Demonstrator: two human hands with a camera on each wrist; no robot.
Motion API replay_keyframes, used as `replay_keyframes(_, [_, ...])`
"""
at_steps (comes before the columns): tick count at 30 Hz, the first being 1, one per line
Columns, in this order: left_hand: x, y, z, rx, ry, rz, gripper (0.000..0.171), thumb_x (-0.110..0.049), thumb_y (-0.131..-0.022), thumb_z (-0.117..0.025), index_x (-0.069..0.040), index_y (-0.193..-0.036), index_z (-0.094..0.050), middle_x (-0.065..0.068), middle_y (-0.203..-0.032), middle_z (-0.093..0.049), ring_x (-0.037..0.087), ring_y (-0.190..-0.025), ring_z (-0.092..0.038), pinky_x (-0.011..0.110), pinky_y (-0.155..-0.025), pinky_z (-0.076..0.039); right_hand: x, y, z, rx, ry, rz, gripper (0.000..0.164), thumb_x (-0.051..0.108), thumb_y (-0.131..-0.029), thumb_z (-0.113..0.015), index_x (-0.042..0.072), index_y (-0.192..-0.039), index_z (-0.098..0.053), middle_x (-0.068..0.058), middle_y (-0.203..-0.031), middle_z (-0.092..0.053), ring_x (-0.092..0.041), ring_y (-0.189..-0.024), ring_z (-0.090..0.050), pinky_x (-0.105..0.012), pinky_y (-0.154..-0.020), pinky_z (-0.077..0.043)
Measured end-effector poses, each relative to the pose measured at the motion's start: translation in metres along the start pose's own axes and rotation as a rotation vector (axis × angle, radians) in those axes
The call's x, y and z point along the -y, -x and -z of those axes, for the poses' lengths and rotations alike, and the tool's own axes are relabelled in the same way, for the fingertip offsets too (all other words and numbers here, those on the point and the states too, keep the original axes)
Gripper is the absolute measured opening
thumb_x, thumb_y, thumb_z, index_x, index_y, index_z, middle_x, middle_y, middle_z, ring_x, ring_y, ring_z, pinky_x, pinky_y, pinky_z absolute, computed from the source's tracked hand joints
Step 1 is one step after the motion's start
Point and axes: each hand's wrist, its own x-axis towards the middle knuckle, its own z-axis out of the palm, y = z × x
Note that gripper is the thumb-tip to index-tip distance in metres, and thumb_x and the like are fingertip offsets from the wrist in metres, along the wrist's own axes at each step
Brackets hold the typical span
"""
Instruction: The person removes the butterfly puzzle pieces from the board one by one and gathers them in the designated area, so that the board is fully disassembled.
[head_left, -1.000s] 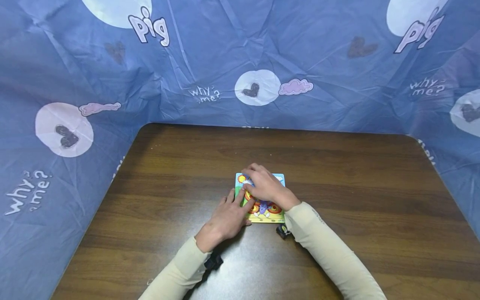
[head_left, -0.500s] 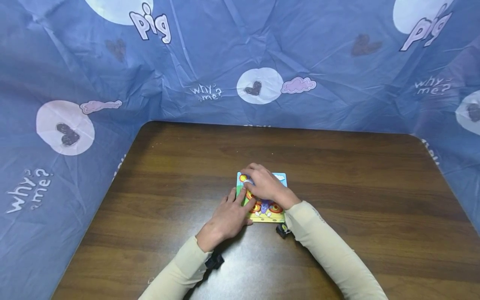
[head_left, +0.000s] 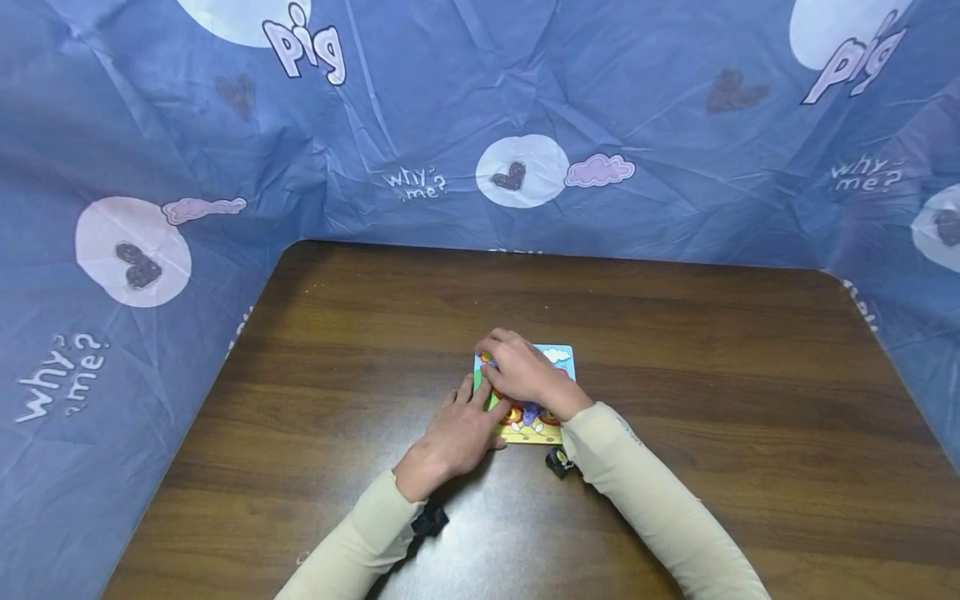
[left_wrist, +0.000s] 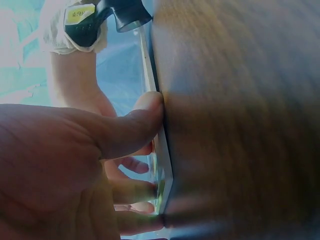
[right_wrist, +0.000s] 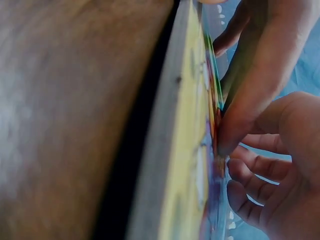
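A small, brightly coloured picture board with raised butterfly pieces, apparently a puzzle, lies flat on the table. My left hand rests over its left side with fingers spread and fairly straight. In the left wrist view, the left thumb touches the board's edge. Above the board's upper left part is my right hand, its bent fingers touching the surface near the printed sun. The right wrist view has the right fingers curled against the board face; whether they pinch a piece is hidden.
The brown wooden table extends around the board. A blue printed cloth hangs behind and at the sides. Dark wrist cameras hang under both cream sleeves.
My right hand has shifted slightly left and now covers more of the printed sun. My left hand keeps its place on the board. The view has tilted a little.
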Motion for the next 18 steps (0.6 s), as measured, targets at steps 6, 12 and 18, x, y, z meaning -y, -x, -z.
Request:
replay_keyframes(6, [0.002,-0.0004,-0.0004,0.008,0.005,0.005,0.059,-0.044,-0.094,-0.063,-0.02,-0.146,-0.049,0.024,-0.16,-0.033,0.05,-0.144,-0.037,0.059,-0.111,-0.042,-0.0013,-0.0054,-0.0056,-0.002,-0.043,-0.005,0.035,0.016,-0.092,-0.063,0.007,-0.127,-0.062,-0.011,-0.127,-0.059,-0.028,-0.117,-0.059,-0.043,-0.104,-0.05])
replay_keyframes(12, [0.0022,0.0005,-0.0009,0.008,0.003,-0.002,0.063,-0.045,-0.094,-0.063,-0.021,-0.15,-0.045,0.024,-0.161,-0.033,0.05,-0.144,-0.037,0.059,-0.11,-0.043,-0.0025,-0.0079,-0.008,0.019,-0.115,-0.046,0.043,0.014,-0.091,-0.062,0.007,-0.133,-0.058,-0.013,-0.131,-0.056,-0.029,-0.12,-0.057,-0.046,-0.104,-0.048])
replay_keyframes(18, [0.0023,0.0005,0.0001,0.016,0.018,0.005,0.066,-0.043,-0.095,-0.062,-0.021,-0.153,-0.04,0.024,-0.162,-0.029,0.049,-0.145,-0.035,0.06,-0.112,-0.041,-0.002,-0.0092,-0.0064,0.027,-0.137,-0.07,0.05,0.014,-0.089,-0.062,0.006,-0.137,-0.056,-0.014,-0.135,-0.055,-0.031,-0.121,-0.052,-0.046,-0.106,-0.045])
